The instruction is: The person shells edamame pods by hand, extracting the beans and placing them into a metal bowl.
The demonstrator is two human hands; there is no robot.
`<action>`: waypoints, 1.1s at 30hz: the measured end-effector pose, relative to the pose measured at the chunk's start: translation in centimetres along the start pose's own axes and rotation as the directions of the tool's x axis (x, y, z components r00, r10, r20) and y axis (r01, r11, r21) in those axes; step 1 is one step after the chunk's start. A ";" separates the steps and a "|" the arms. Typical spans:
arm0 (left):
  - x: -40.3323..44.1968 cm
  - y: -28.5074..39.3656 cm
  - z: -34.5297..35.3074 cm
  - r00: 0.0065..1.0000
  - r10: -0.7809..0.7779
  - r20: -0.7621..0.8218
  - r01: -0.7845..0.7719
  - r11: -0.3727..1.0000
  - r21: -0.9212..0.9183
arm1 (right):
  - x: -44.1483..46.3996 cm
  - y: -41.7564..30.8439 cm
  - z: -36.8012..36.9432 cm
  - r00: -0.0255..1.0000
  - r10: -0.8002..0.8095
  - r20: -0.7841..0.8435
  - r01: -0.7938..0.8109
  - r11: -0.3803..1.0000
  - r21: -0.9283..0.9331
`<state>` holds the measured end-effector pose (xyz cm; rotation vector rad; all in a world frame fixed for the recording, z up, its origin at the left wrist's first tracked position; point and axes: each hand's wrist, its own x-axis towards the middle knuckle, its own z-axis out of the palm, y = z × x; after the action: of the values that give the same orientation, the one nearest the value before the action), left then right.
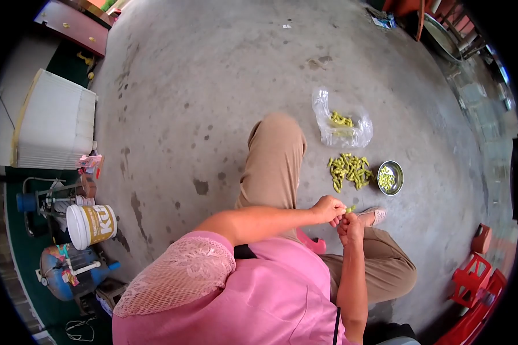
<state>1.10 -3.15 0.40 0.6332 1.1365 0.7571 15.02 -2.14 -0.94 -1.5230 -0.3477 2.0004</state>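
A green pod (351, 210) is pinched between my two hands, above my bent leg. My left hand (328, 210) reaches across from the left, its fingers closed at the pod's near end. Just below and to the right, my right hand (351, 227) is closed around the lower side of the same pod. Beyond the hands, a pile of green pods (349, 171) lies on the concrete floor. To its right stands a round metal bowl (399, 183) with shelled green beans (387, 179) inside. A clear plastic bag (360, 137) holding more pods (342, 119) lies behind the pile.
At the left are a white bucket (92, 225), a blue tank (63, 275) and a white ribbed box (57, 121). Red plastic chairs (472, 279) stand at the lower right. A large metal basin (441, 39) leans at the upper right.
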 end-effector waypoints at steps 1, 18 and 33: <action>0.0 0.0 0.0 1.000 -0.006 -0.012 0.006 0.999 -0.035 | 0.1 -0.1 0.0 1.000 -0.009 0.009 0.009 1.000 -0.023; 1.0 0.2 -0.2 1.000 0.010 0.004 -0.011 0.950 0.312 | -1.5 -1.1 -0.1 0.986 -0.169 -0.017 0.124 0.785 -0.607; 1.2 -1.0 -1.2 0.891 -0.386 0.237 0.439 0.865 -0.242 | -0.9 -1.2 -0.9 0.997 0.062 -0.049 -0.073 0.959 -0.275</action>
<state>0.44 -2.69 -1.43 0.1892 0.9252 0.4677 16.33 -1.87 0.11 -1.7635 -0.5870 2.0369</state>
